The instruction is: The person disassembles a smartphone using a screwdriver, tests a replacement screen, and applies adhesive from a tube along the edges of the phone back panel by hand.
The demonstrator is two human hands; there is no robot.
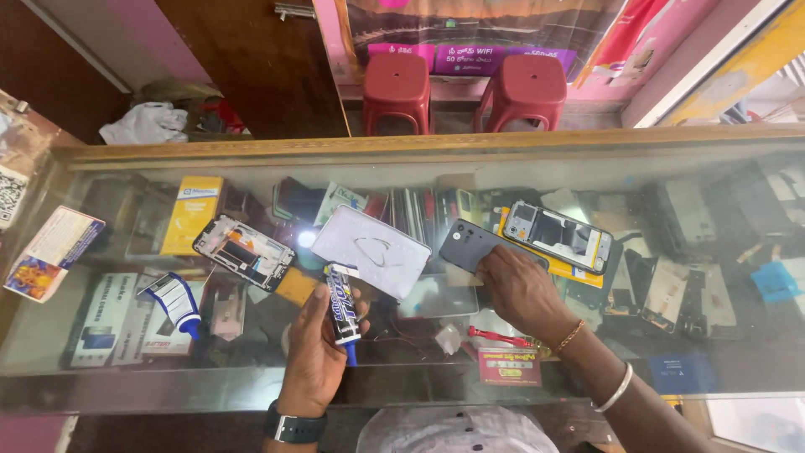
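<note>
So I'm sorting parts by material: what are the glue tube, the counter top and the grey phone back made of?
Glue tube: looks like soft glossy plastic, slightly creased. Counter top: clear glass in a wood frame; goods show through. Grey phone back: matte, probably plastic; hard to tell.

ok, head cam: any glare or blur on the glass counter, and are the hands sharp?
Head view: daylight, wide-angle bowing along the glass counter edge. One bright glare spot beside the white phone panel; hazy reflections wash out the right side. Left hand with the glue tube and right hand on the grey phone back are sharp.
</note>
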